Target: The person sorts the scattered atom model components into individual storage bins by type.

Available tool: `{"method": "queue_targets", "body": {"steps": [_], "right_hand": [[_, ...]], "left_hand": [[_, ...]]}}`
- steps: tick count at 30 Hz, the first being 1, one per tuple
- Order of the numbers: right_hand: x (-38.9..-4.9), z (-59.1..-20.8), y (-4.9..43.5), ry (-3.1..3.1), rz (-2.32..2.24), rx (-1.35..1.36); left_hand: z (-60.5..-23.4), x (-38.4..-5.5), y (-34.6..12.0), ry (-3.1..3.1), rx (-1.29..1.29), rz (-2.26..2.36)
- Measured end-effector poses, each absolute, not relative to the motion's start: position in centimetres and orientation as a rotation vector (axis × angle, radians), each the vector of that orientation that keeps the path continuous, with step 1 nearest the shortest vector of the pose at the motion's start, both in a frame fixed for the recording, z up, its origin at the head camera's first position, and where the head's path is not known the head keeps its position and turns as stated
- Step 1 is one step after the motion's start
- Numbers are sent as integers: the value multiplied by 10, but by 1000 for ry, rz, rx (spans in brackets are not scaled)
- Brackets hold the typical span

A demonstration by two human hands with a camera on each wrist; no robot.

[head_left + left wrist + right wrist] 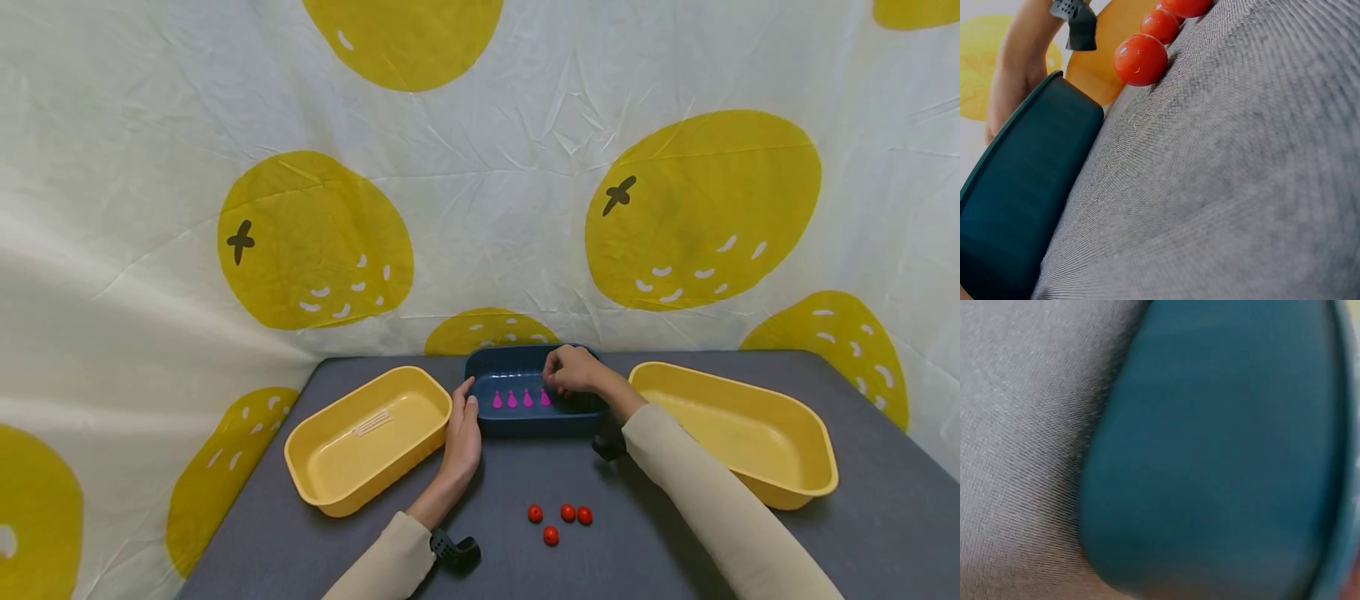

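Observation:
Several small pink pin-shaped pieces (pixel 512 399) stand in a row inside the dark blue tray (pixel 525 427). My right hand (pixel 573 369) reaches over the tray with bent fingers, its fingertips right at the rightmost pink piece (pixel 545 397). I cannot tell whether those fingers pinch anything. On the tray's left end lies my left hand (pixel 463 433), fingers extended along the outer side. The right wrist view is filled mostly by the tray's blue wall (pixel 1210 450). In the left wrist view my right hand (pixel 1010 100) shows partly behind the tray (pixel 1029 187).
Several red beads (pixel 551 535) lie on the grey table (pixel 495 558) in front of the blue tray. A yellow tray (pixel 337 467) with thin pale sticks (pixel 372 422) stands at the left. Another yellow tray (pixel 750 433) is at the right, partly behind my right forearm.

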State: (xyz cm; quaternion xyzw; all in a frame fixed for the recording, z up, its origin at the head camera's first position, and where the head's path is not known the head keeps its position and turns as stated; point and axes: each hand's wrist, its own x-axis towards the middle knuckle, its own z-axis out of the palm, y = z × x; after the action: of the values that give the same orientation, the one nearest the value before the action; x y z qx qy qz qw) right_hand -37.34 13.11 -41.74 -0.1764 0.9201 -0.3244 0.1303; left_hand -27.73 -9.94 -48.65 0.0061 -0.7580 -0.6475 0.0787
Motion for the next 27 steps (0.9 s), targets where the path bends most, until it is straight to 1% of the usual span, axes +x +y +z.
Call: {"method": "queue_targets", "body": {"steps": [5,9,21,27], "right_hand": [[-363,-408,133,2723,-925,-689],[-346,-400,136,2753,-936,-787],[-280,-386,156,2731,-1030,-880],[-249,-383,166,2637,-1074,-934]], "left_hand": [[-486,-276,-99,-2271,22,-1946],[-485,-276,-99,-2267,15,-1943],[-486,-275,-100,-2265,-16,-1931],[-484,-275,-100,-2278,10,-1945]]}}
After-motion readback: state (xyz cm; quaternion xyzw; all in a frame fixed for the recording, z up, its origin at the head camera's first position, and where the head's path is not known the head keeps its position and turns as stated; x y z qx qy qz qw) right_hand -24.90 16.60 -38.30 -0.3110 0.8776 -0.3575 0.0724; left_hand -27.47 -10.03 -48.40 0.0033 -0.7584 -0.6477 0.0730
